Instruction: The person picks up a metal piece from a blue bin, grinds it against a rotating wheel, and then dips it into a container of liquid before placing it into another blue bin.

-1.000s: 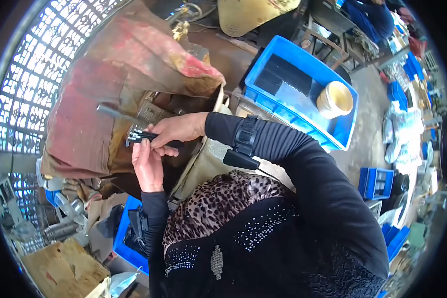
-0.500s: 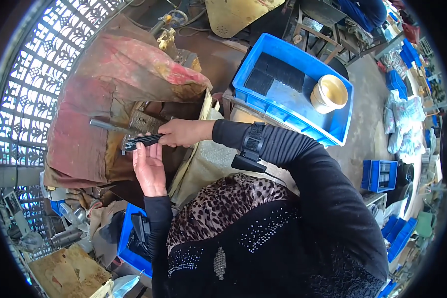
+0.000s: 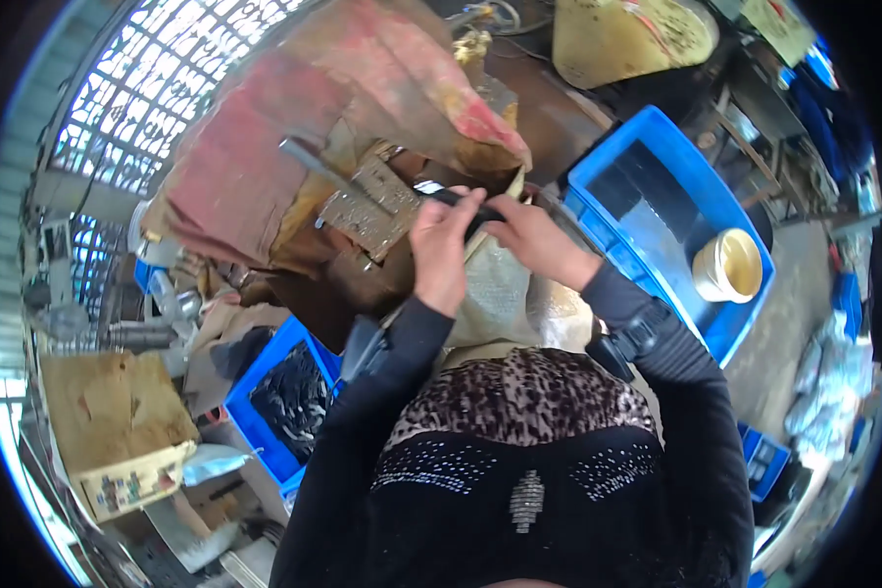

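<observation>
Both of my hands hold one small dark part (image 3: 461,199) in front of my chest. My left hand (image 3: 442,250) grips it from below with its fingers curled over it. My right hand (image 3: 533,238) pinches its right end. Most of the part is hidden by my fingers. Just left of my hands stands a worn metal fixture (image 3: 367,211) with a rod sticking out, under a stained red and brown cloth (image 3: 314,108). A pale woven sack (image 3: 505,294) lies beneath my hands.
A large blue crate (image 3: 657,176) with a cream round tub (image 3: 727,265) sits to the right. A smaller blue bin (image 3: 255,412) full of dark parts is at lower left, next to a cardboard box (image 3: 118,421). A window grille (image 3: 157,78) fills the upper left.
The view has swung, so my hands and the dark part now sit further right and higher in the picture. My right hand has moved onto the part's right end. Both hands keep hold.
</observation>
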`<move>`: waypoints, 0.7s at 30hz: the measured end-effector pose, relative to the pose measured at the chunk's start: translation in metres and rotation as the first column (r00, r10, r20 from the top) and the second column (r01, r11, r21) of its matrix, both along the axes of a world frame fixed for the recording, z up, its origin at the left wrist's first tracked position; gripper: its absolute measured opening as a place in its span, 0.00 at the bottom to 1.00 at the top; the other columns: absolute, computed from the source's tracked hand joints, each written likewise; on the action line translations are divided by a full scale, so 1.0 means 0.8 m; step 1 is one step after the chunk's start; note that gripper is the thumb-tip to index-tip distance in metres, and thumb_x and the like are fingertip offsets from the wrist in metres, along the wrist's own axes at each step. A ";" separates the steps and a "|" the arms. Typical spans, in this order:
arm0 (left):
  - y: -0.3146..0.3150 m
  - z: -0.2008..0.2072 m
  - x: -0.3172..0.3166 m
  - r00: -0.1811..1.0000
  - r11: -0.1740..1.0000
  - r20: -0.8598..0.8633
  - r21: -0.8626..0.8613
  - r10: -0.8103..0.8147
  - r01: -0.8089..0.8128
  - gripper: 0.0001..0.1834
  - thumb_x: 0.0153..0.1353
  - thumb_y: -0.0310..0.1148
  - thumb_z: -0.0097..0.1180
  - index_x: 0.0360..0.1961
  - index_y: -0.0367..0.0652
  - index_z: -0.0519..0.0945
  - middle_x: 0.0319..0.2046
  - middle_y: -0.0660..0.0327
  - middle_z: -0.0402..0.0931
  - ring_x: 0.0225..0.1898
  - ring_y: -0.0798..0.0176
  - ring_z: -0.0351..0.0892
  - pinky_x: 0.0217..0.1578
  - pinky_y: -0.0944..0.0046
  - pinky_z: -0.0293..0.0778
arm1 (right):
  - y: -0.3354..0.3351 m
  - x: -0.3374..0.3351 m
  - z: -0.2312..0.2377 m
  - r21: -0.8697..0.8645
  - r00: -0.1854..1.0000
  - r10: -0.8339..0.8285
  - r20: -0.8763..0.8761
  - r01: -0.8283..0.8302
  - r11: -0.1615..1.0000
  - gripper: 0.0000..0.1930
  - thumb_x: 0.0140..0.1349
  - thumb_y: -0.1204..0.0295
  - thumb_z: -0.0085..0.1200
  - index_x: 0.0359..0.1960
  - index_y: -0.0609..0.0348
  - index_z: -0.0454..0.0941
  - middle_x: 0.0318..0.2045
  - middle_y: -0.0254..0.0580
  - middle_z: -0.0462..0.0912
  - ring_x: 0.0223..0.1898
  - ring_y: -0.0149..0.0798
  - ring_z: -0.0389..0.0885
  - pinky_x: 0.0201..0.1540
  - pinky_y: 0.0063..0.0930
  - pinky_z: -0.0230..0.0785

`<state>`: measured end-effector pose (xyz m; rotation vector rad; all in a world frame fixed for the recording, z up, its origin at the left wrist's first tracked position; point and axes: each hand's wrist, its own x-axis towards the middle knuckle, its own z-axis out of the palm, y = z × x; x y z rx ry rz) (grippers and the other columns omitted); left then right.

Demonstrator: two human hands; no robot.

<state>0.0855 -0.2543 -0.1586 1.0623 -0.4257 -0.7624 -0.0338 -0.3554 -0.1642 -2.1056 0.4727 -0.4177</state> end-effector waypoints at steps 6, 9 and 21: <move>0.008 -0.058 0.016 0.989 0.994 0.107 0.046 -0.104 0.100 0.07 0.62 0.23 0.56 0.41 0.37 0.77 0.37 0.64 0.79 0.44 0.71 0.77 0.47 0.70 0.71 | 0.000 -0.017 -0.017 -0.043 0.989 -0.103 -0.102 0.099 0.994 0.11 0.64 0.70 0.51 0.44 0.65 0.72 0.29 0.54 0.77 0.31 0.47 0.79 0.35 0.38 0.70; 0.027 -0.088 0.056 0.852 0.994 0.519 0.035 0.067 -0.100 0.13 0.65 0.25 0.53 0.51 0.36 0.74 0.42 0.61 0.80 0.47 0.68 0.77 0.53 0.68 0.70 | -0.043 -0.062 -0.025 -0.257 0.956 -0.253 -0.149 0.210 0.943 0.10 0.63 0.71 0.51 0.40 0.67 0.73 0.29 0.57 0.78 0.32 0.52 0.79 0.36 0.39 0.70; 0.084 -0.185 0.131 0.832 0.924 0.553 0.290 0.050 -0.248 0.15 0.65 0.21 0.49 0.54 0.34 0.73 0.49 0.56 0.77 0.50 0.66 0.76 0.55 0.68 0.68 | -0.175 -0.273 -0.214 -0.284 0.246 -0.258 -0.934 -0.075 0.956 0.11 0.54 0.71 0.52 0.31 0.63 0.85 0.35 0.55 0.84 0.40 0.53 0.84 0.45 0.42 0.75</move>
